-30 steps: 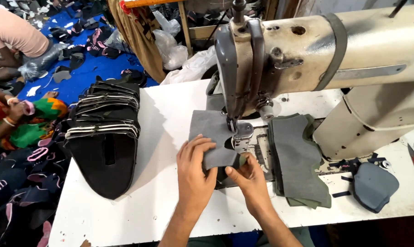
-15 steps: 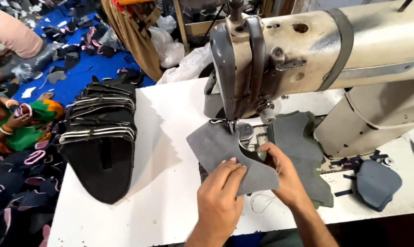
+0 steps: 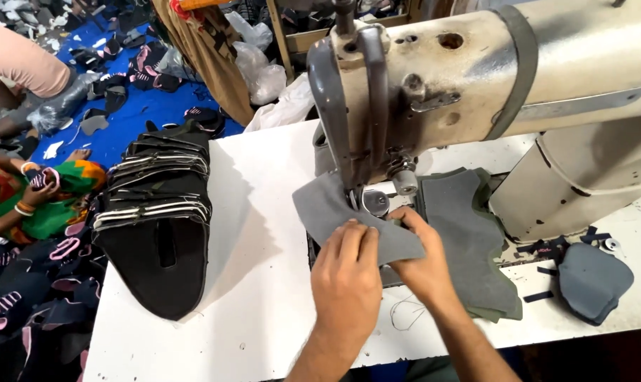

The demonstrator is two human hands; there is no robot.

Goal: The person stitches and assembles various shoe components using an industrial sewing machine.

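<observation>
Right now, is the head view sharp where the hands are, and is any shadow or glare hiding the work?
Head view: left hand and right hand read sharp on the grey fabric piece; sewing machine shades the needle area, so detail there is dim; no strong glare; black stack casts a soft shadow on the white table.

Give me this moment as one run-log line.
left hand: flat on grey fabric piece | right hand: pinching its edge | piece under sewing machine needle area | black stack left, untouched
</observation>
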